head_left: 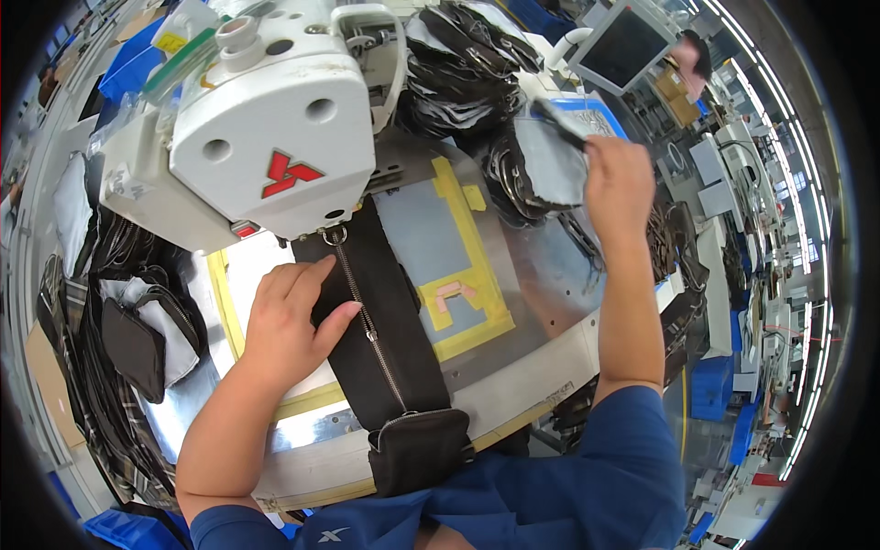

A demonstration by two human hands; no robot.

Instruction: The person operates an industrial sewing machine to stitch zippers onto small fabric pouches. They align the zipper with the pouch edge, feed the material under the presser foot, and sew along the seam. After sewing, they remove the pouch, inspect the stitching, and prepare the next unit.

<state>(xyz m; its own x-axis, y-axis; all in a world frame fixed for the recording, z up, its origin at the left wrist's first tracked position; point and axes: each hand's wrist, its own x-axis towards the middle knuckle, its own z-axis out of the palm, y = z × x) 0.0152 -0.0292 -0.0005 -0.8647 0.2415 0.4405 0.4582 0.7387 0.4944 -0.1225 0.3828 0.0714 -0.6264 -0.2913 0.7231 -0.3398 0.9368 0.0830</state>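
Observation:
A long black fabric panel [403, 362] with a metal zipper [364, 316] lies beneath the head of a white sewing machine [275, 128]. Its near end, a zipped black pouch part [422, 451], hangs over the table's front edge. My left hand [289, 316] rests on the panel beside the zipper, fingers stretched and thumb spread. At the right, my right hand [621, 179] pinches the edge of a black fabric piece with pale grey backing [548, 156], lifted at a stack. The fingertips of that hand are partly hidden.
Piled black pieces [458, 73] stand behind the machine. More fabric parts [137, 330] hang at the left edge. Yellow tape [472, 247] marks the metal work plate [550, 284]. A monitor [623, 46] stands far right, with a person [692, 64] beyond it.

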